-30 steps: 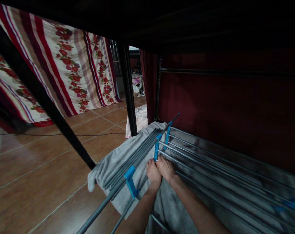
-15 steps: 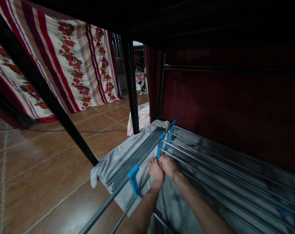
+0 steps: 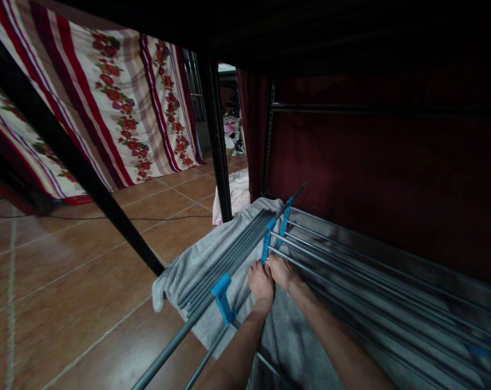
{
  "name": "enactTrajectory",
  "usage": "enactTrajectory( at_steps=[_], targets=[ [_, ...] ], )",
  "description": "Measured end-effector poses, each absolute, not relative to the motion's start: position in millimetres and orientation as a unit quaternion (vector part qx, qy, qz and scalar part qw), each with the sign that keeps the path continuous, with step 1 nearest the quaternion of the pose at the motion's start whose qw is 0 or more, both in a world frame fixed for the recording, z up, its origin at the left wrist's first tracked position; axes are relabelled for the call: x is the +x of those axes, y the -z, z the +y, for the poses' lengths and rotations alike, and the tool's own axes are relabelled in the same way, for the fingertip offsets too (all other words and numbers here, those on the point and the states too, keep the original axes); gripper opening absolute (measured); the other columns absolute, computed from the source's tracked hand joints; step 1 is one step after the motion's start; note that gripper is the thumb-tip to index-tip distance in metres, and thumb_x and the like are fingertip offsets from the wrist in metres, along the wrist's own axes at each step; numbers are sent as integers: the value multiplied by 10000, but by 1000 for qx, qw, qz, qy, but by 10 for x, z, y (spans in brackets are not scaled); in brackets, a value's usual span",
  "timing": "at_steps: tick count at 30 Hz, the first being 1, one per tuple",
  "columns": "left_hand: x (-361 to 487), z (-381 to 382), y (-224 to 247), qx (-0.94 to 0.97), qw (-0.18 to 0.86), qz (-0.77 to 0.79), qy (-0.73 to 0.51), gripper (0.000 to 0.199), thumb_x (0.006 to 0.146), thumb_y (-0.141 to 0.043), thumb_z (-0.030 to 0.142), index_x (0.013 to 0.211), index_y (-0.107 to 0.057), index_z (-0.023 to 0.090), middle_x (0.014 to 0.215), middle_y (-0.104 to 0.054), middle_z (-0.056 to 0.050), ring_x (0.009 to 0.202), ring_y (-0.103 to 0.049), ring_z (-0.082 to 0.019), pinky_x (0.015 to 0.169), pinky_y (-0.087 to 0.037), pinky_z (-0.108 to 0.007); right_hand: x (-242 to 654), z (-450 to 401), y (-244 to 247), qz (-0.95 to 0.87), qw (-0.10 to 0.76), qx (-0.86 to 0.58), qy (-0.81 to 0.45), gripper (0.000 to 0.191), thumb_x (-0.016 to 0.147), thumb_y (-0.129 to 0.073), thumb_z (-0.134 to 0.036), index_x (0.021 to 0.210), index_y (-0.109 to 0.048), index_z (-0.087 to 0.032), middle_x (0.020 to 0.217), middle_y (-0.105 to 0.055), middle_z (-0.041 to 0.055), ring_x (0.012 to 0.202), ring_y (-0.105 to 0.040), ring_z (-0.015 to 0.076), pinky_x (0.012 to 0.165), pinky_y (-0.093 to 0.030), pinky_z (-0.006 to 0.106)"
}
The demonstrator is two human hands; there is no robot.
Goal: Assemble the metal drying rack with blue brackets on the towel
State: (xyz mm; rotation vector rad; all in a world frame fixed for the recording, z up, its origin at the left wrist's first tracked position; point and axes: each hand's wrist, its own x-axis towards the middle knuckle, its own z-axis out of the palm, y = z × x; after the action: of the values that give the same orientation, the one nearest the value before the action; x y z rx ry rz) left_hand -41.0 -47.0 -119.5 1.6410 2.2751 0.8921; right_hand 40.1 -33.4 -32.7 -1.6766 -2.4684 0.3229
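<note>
My left hand (image 3: 261,280) is closed at the lower end of a blue plastic bracket (image 3: 266,246). Right beside it, my right hand (image 3: 281,272) is closed around a rod end at the same bracket. Several grey metal rods (image 3: 342,279) run from this bracket and a second blue bracket (image 3: 285,222) toward the right. A long grey pole (image 3: 168,349) passes through the brackets, with another blue bracket (image 3: 224,298) nearer to me. Loose grey rods (image 3: 229,257) lie in a bundle left of my hands on a grey cloth (image 3: 188,260).
A black metal frame surrounds the work, with a slanted post (image 3: 86,173) at left and an upright post (image 3: 218,141) ahead. Beyond are a tiled floor (image 3: 86,271), a cable, a floral curtain (image 3: 119,108) and a dark red curtain (image 3: 351,162).
The view has shifted very slightly. Both hands stay at the same bracket, with only a tiny movement of the fingers.
</note>
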Motion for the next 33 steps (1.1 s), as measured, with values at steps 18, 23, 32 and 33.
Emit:
enactTrajectory(
  at_steps=[18,23,32,33],
  targets=[
    [-420,-455,1229,563,72,759,-318,277,996,-414,311,981,-652,171,1013,-665,-98,1003,-556,-264,831,-398,-348,528,-598,310,-763,108,-630,-95,300,1035,-352,-295,1129,-612,-178,1121,-699,123,1038,-642,237,844,-439,313],
    [-418,-446,1231,564,68,758,-320,300,1003,-401,334,1007,-655,175,1017,-662,-96,1007,-554,-261,843,-395,-343,567,-588,343,-766,109,-625,-107,287,1031,-377,-270,1071,-650,-189,1086,-713,100,1007,-647,221,833,-438,296],
    [-427,-424,1258,565,61,763,-310,284,999,-412,327,1005,-657,182,1023,-667,-95,997,-564,-252,808,-396,-335,578,-504,390,-768,131,-615,-120,301,1026,-398,-302,1057,-671,-180,1012,-728,100,942,-670,233,784,-463,310],
    [-430,-425,1251,567,60,762,-308,290,1001,-407,331,1013,-656,181,1025,-666,-96,996,-566,-252,805,-397,-335,569,-510,380,-767,136,-615,-119,307,1026,-396,-302,1055,-675,-176,1007,-727,104,942,-669,237,795,-469,318]
  ],
)
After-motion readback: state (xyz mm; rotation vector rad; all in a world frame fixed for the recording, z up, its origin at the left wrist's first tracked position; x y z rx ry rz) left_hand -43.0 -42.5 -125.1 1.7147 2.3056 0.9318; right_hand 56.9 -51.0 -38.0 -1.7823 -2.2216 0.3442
